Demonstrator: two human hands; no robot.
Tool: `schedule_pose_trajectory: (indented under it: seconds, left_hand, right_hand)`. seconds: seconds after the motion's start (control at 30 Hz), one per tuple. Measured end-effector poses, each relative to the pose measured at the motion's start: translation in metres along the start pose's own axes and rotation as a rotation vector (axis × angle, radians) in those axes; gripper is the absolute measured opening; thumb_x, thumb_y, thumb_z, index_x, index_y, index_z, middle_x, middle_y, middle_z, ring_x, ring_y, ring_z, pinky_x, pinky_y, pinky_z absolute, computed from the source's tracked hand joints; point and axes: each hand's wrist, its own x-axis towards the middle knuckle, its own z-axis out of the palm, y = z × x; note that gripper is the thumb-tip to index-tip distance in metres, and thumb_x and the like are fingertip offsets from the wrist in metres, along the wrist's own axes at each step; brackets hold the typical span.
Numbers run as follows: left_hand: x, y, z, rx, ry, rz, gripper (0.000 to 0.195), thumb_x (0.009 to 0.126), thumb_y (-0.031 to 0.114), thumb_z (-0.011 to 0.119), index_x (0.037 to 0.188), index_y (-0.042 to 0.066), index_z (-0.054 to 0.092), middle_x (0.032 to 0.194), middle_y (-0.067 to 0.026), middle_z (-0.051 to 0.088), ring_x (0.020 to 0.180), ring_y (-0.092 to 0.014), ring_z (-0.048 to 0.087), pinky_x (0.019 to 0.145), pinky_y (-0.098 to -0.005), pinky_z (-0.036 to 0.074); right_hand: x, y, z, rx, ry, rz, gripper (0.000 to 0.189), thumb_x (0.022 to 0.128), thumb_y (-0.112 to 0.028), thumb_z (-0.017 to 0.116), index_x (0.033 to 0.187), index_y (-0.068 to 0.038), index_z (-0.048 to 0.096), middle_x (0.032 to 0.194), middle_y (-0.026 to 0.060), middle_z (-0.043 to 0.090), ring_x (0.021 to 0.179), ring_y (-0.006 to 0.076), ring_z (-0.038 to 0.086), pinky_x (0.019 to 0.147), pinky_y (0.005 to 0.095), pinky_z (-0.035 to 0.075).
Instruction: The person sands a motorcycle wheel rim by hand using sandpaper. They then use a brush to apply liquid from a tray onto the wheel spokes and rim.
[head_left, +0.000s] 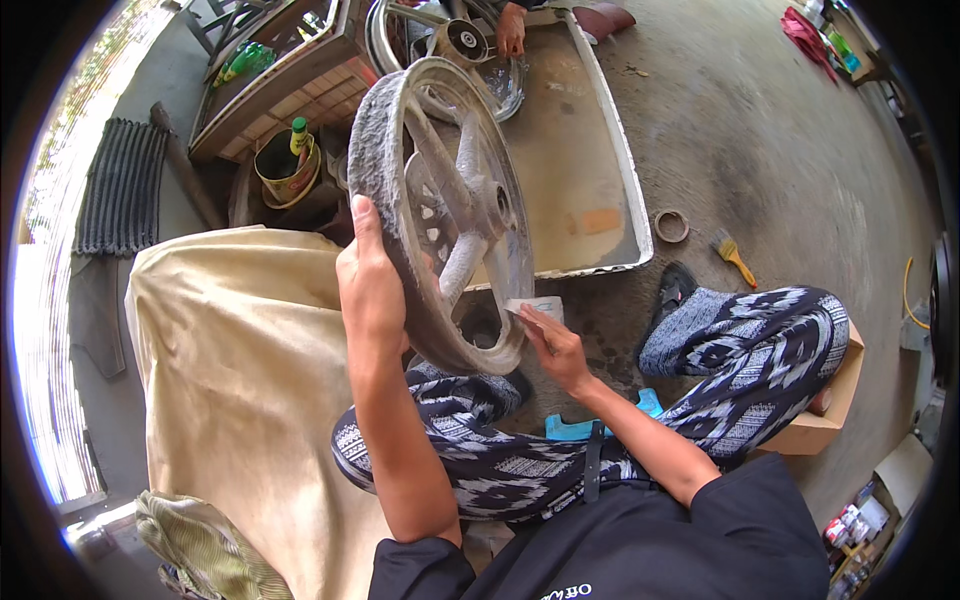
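Note:
A grey cast alloy motorcycle wheel (466, 259) stands tilted before me, its outer rim surface rough and caked with grey residue. My left hand (371, 289) grips the rim on its left side, thumb on the outer face and the other fingers partly hidden behind it. Between the fingers of my right hand (556, 346) is a pale piece of sandpaper (546, 307), which touches the lower right edge of the rim. Below the wheel are my patterned trousers (510, 465), and a blue plastic stool (574, 429) shows under me.
A shallow white-rimmed basin (637, 217) holds murky water; at its far end another person's hand (511, 30) is by a second wheel (427, 37). A paintbrush (733, 257) and a tape roll (671, 226) lie on the concrete. Beige cloth (247, 360) drapes something at left; a bucket (289, 169) stands beyond.

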Motion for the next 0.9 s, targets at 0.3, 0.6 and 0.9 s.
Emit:
schedule_pose_trajectory:
  seconds: [0.3,0.6,0.9]
  left_hand:
    - [0.009,0.001,0.001,0.029,0.006,0.008,0.072,0.109,0.063,0.036,0.074,0.003,0.057,0.055,-0.0086,0.053,0.044,-0.02,0.055,0.044,-0.0347,0.047]
    - [0.013,-0.002,-0.003,0.06,-0.022,0.009,0.073,0.11,0.062,0.036,0.077,0.001,0.059,0.058,-0.009,0.056,0.045,-0.02,0.056,0.045,-0.0355,0.048]
    - [0.022,-0.007,-0.001,0.039,-0.044,0.045,0.072,0.109,0.062,0.038,0.084,-0.001,0.062,0.064,-0.0098,0.058,0.049,-0.021,0.058,0.047,-0.0369,0.051]
  right_hand:
    - [-0.005,-0.01,0.008,0.19,-0.157,0.118,0.051,0.105,-0.006,0.056,0.154,0.002,0.045,0.143,0.0189,0.064,0.138,0.0281,0.058,0.114,0.0361,0.045]
    - [0.016,-0.012,-0.007,0.147,-0.286,0.111,0.041,0.106,-0.011,0.054,0.145,0.002,0.055,0.146,0.0192,0.062,0.142,0.0318,0.053,0.117,0.0402,0.041]
    - [0.046,-0.007,0.006,0.053,-0.223,0.044,0.041,0.107,-0.017,0.054,0.146,-0.006,0.058,0.148,0.0107,0.062,0.147,0.0305,0.047,0.124,0.0479,0.031]
